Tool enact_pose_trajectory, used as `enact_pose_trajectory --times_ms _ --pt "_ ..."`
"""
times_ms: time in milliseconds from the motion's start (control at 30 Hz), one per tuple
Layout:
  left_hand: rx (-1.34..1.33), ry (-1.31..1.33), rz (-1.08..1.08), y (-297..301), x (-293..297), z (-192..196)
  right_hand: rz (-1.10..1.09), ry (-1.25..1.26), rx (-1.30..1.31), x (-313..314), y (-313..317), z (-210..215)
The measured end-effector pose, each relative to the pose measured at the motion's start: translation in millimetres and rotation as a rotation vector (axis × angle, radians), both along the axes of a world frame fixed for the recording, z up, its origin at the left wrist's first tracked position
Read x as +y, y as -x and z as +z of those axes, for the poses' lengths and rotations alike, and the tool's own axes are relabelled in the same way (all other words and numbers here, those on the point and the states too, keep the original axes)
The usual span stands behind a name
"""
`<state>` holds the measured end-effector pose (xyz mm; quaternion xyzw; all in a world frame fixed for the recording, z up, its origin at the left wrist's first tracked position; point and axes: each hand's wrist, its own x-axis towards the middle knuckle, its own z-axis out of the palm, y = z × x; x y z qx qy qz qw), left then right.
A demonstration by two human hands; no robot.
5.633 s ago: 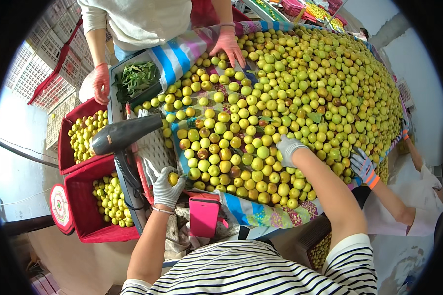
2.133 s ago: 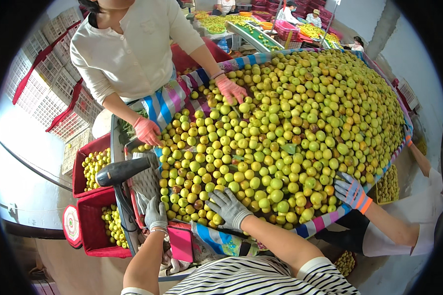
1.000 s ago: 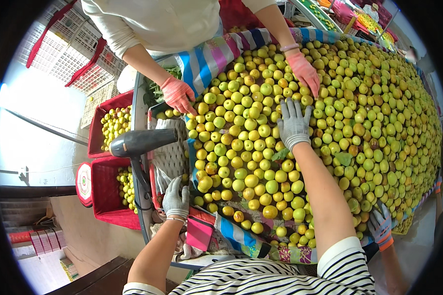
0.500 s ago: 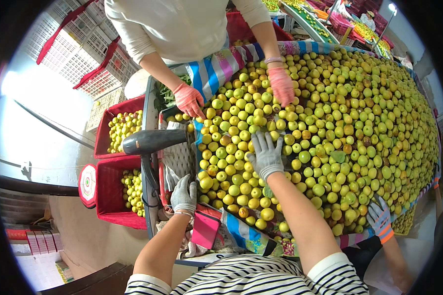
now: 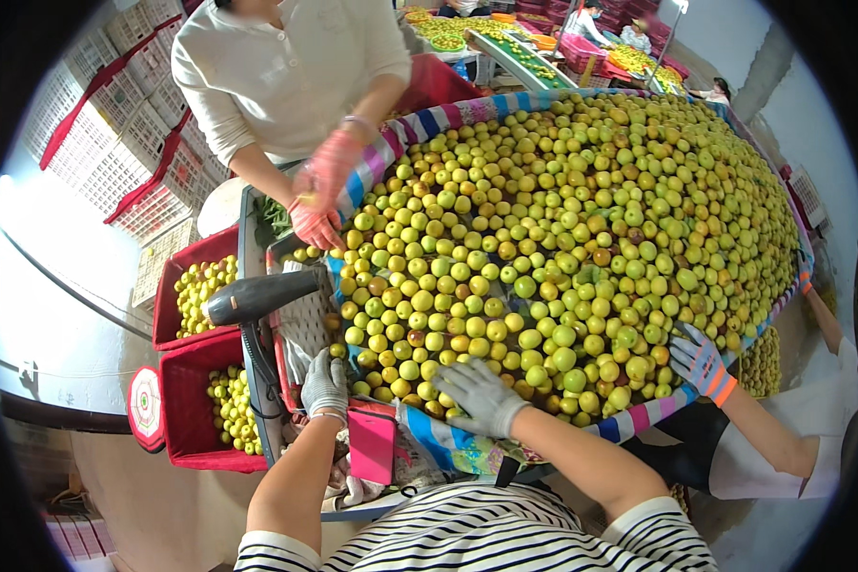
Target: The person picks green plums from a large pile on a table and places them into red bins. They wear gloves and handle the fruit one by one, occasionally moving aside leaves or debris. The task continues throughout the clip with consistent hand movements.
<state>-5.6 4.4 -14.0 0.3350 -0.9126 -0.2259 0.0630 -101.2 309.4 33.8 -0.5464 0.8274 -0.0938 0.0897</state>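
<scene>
Two red crates [image 5: 193,419] at nine o'clock hold yellow-green fruit; left hand [image 5: 324,384] lies flat, released, while right hand [image 5: 480,396] spreads open over the fruit heap [image 5: 562,238]

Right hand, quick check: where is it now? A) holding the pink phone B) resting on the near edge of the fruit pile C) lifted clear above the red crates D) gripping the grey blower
B: the grey-gloved right hand lies palm down on the yellow-green fruit at the pile's near edge, just above the striped cloth rim.
</scene>
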Motion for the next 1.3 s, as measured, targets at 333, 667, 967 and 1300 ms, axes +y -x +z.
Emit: enact_pose_trajectory --times_ms 333,667,967,1300 --pt "-0.016 0.005 -0.003 -2.8 -3.8 -8.3 -0.131 -0.474 0.192 91.1 -8.0 27.8" --pt "0.034 -0.002 -0.007 -1.9 0.3 -1.6 -0.237 -0.191 0.158 -13.1 13.0 -24.1" --pt "0.015 0.008 0.028 -3.7 3.4 3.7 -0.212 0.209 0.012 -93.1 99.7 -1.1" --pt "0.101 0.020 0.030 -0.6 6.8 10.1 -0.297 -0.550 0.006 -140.8 140.7 -16.4"
